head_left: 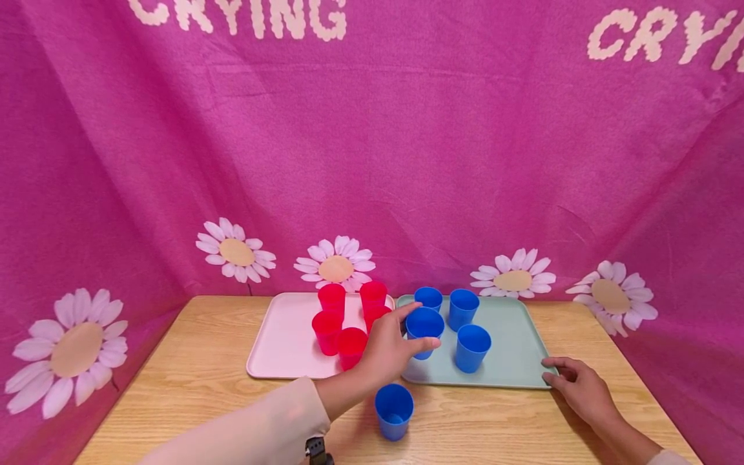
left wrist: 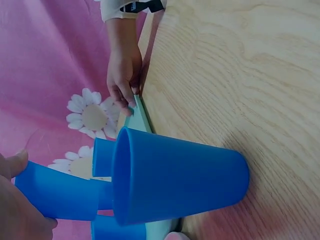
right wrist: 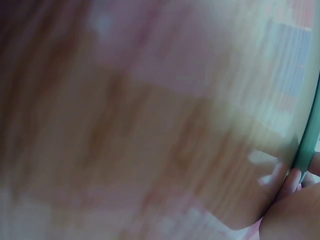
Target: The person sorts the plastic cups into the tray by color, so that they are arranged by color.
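A blue cup (head_left: 424, 332) is upright in my left hand (head_left: 391, 342), thumb and fingers gripping its sides above the left part of the green tray (head_left: 511, 336). The left wrist view shows this held cup (left wrist: 57, 192) raised near the rims of others. On the green tray stand three more blue cups (head_left: 473, 349). Another blue cup (head_left: 394, 413) stands on the table in front, large in the left wrist view. My right hand (head_left: 581, 391) pinches the green tray's front right corner; its fingers (right wrist: 290, 185) lie against the rim in the right wrist view.
To the left, a pink tray (head_left: 279, 342) holds several red cups (head_left: 327, 332), partly hidden by my left hand. Both trays lie side by side on the wooden table (head_left: 192, 387). A pink cloth (head_left: 372, 161) with daisies hangs behind and at both sides.
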`<state>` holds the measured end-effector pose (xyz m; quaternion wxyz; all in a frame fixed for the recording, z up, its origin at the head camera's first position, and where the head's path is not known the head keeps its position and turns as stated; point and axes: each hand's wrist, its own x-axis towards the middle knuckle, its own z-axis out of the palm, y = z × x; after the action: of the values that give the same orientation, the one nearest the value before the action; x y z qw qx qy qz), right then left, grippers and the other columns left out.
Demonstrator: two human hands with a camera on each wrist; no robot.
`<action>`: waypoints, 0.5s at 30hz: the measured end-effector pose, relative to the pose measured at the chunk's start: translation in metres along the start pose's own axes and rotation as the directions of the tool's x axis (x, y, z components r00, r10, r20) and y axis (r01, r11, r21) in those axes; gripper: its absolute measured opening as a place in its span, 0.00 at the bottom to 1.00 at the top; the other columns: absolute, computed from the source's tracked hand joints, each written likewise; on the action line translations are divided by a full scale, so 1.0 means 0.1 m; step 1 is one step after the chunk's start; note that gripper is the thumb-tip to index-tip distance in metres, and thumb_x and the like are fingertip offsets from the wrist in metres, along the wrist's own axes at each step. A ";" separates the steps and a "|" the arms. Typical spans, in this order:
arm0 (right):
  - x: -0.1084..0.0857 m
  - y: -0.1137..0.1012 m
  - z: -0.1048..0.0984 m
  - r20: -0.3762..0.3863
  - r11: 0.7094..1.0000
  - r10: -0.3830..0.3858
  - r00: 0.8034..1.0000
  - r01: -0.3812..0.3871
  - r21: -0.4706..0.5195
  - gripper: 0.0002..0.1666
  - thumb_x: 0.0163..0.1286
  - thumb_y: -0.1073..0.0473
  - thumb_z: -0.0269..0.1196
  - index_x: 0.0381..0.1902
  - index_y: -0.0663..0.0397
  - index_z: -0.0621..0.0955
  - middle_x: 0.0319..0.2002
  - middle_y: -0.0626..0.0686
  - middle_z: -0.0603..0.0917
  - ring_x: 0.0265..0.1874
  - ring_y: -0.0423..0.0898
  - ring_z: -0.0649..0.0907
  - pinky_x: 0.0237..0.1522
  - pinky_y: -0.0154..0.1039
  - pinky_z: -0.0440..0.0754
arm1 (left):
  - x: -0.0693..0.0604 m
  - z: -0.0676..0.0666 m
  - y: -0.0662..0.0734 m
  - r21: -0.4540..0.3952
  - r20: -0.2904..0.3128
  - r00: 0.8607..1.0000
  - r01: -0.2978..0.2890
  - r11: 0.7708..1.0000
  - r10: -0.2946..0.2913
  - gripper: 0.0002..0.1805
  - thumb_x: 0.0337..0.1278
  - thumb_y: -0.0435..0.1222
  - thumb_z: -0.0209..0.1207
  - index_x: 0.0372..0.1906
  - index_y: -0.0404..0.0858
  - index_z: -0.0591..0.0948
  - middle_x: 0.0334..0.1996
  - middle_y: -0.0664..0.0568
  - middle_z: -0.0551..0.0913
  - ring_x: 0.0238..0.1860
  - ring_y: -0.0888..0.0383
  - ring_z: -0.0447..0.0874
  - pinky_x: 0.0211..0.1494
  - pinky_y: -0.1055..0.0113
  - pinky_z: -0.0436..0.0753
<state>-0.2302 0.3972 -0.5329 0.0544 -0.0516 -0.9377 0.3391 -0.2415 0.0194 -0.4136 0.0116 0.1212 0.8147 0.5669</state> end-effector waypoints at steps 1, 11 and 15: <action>0.00 0.00 0.00 0.001 1.000 -0.001 1.000 0.001 -0.003 0.20 0.69 0.56 0.70 0.55 0.62 0.85 0.49 0.63 0.85 0.39 0.40 0.77 0.39 0.30 0.73 | 0.02 0.03 -0.01 0.009 -0.006 1.000 0.001 1.000 -0.001 0.39 0.54 0.39 0.76 0.73 0.43 0.75 0.61 0.46 0.84 0.63 0.44 0.82 0.57 0.58 0.86; 0.01 0.02 0.00 0.028 1.000 0.025 0.999 -0.026 0.008 0.22 0.71 0.54 0.69 0.56 0.62 0.84 0.56 0.68 0.82 0.46 0.48 0.80 0.41 0.32 0.74 | 0.18 0.25 -0.11 0.052 -0.062 0.998 0.036 0.998 -0.033 0.38 0.53 0.38 0.76 0.71 0.39 0.77 0.62 0.42 0.82 0.66 0.39 0.78 0.58 0.52 0.86; 0.02 0.02 0.00 0.025 1.000 0.023 0.999 -0.023 0.006 0.21 0.71 0.55 0.69 0.56 0.62 0.84 0.55 0.68 0.82 0.46 0.48 0.80 0.41 0.32 0.74 | 0.24 0.30 -0.16 0.054 -0.073 0.996 0.061 0.997 -0.057 0.38 0.54 0.38 0.76 0.71 0.38 0.76 0.62 0.41 0.82 0.66 0.38 0.77 0.59 0.50 0.85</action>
<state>-0.2316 0.3991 -0.5345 0.0391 -0.0580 -0.9366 0.3435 -0.2629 0.0464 -0.4365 -0.0039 0.0769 0.8334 0.5473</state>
